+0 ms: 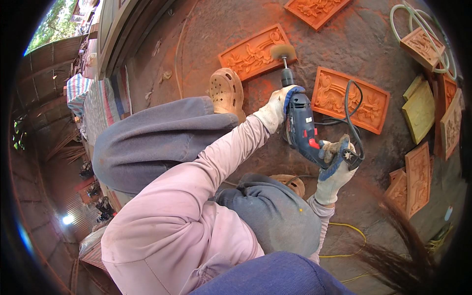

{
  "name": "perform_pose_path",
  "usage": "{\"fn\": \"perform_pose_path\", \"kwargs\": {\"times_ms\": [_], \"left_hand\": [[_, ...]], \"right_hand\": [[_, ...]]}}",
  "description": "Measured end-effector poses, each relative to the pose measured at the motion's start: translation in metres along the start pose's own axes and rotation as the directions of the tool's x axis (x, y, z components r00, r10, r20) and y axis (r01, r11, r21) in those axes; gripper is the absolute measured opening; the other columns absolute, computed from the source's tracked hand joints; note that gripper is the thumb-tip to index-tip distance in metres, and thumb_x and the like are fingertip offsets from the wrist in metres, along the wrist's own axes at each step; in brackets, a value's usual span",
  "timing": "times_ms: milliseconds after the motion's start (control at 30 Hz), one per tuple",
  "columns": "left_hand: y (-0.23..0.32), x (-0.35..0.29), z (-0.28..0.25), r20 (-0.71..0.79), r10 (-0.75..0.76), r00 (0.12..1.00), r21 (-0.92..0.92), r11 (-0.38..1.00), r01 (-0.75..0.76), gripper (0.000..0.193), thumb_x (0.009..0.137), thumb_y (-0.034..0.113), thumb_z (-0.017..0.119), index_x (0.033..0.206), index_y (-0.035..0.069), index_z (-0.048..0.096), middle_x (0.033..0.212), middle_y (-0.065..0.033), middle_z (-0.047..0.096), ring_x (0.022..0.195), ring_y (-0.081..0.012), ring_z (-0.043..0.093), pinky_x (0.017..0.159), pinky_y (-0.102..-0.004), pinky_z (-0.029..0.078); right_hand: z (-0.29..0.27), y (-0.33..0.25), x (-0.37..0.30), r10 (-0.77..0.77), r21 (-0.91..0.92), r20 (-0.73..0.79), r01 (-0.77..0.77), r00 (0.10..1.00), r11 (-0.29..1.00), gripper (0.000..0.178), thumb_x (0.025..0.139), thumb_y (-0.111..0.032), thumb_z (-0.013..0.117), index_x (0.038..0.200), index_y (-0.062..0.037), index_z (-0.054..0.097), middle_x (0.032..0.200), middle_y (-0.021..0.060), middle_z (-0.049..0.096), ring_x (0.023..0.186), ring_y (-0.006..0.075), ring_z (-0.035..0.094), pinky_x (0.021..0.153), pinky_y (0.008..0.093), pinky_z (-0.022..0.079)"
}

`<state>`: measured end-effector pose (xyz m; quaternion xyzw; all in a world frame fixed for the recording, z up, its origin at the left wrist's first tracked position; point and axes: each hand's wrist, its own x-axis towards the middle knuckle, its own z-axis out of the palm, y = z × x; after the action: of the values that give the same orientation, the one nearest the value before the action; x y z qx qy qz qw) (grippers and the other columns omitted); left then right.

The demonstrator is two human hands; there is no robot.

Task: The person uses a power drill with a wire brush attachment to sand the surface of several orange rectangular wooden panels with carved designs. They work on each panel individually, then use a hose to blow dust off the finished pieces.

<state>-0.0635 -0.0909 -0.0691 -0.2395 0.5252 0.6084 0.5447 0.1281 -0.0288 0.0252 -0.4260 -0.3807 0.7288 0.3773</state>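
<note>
A blue-and-black power drill (301,123) is held between my two gloved hands, pointing away from me. My left hand (273,109) is closed around its front, just behind the chuck. My right hand (339,160) grips the rear handle near the red trigger, where the black cord leaves. A round brownish wheel (282,51) on the drill's shaft is over the right end of a carved orange wooden panel (246,60); whether they touch I cannot tell. Another carved panel (372,112) lies flat right of the drill, with the cord looping over it.
One more carved panel (317,11) is at the far edge. Several panels lean at the right, including a carved one (418,178) and a yellowish board (420,112). A pale hose (418,17) coils there. My tan clog (226,91) stands close to the worked panel. A yellow cord (361,236) crosses the floor.
</note>
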Motion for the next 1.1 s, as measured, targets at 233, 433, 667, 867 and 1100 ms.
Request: {"fn": "perform_pose_path", "kwargs": {"times_ms": [233, 433, 667, 867, 1100], "left_hand": [[-0.001, 0.006, -0.003, 0.005, 0.038, 0.999, -0.004, 0.999, -0.038, 0.021, 0.083, 0.022, 0.064, 0.095, 0.005, 0.06, 0.078, -0.008, 0.066, 0.065, -0.0206, 0.065, 0.061, -0.0343, 0.056], [-0.011, -0.004, -0.029, -0.007, 0.026, 1.0, -0.134, 0.991, -0.027, 0.023, 0.077, 0.024, 0.071, 0.088, 0.006, 0.061, 0.071, -0.0072, 0.065, 0.06, -0.021, 0.065, 0.059, -0.0349, 0.056], [-0.011, 0.004, 0.016, -0.001, 0.063, 0.998, -0.116, 0.991, -0.062, 0.018, 0.082, 0.025, 0.065, 0.084, 0.008, 0.06, 0.071, -0.0066, 0.065, 0.059, -0.0212, 0.064, 0.059, -0.0341, 0.055], [0.024, 0.043, 0.008, 0.115, 0.103, 0.988, -0.218, 0.973, -0.076, 0.019, 0.08, 0.02, 0.066, 0.087, 0.005, 0.058, 0.071, -0.0079, 0.065, 0.058, -0.0214, 0.064, 0.057, -0.0349, 0.056], [0.043, 0.043, 0.003, 0.097, 0.05, 0.994, -0.149, 0.988, -0.035, 0.014, 0.081, 0.02, 0.063, 0.082, 0.007, 0.059, 0.073, -0.0082, 0.066, 0.059, -0.0225, 0.064, 0.06, -0.0381, 0.056]], "right_hand": [[-0.004, 0.002, 0.003, -0.002, 0.021, 0.04, 0.001, 0.999, 1.0, 0.022, 0.092, -0.02, 0.06, 0.09, 0.0016, 0.063, 0.069, 0.008, 0.064, 0.057, 0.0122, 0.06, 0.051, 0.0238, 0.045], [0.004, 0.0, 0.005, 0.094, -0.085, 0.08, -0.087, 0.992, 0.993, 0.023, 0.091, -0.021, 0.062, 0.087, 0.0015, 0.064, 0.064, 0.0059, 0.061, 0.052, 0.0103, 0.055, 0.046, 0.0224, 0.041], [-0.003, -0.022, 0.025, 0.008, -0.078, 0.106, 0.0, 0.994, 0.997, 0.025, 0.093, -0.021, 0.06, 0.081, 0.0006, 0.061, 0.062, 0.0062, 0.06, 0.05, 0.01, 0.053, 0.045, 0.0235, 0.04], [0.026, -0.013, 0.057, 0.04, -0.024, 0.17, -0.036, 0.985, 0.999, 0.025, 0.093, -0.019, 0.059, 0.081, 0.0021, 0.06, 0.061, 0.0064, 0.058, 0.05, 0.0109, 0.054, 0.045, 0.0248, 0.041], [0.041, -0.005, 0.053, 0.048, -0.113, 0.091, -0.037, 0.995, 0.993, 0.03, 0.095, -0.023, 0.054, 0.074, -0.0015, 0.056, 0.056, 0.0037, 0.047, 0.05, 0.0146, 0.048, 0.063, 0.0375, 0.051]]}}
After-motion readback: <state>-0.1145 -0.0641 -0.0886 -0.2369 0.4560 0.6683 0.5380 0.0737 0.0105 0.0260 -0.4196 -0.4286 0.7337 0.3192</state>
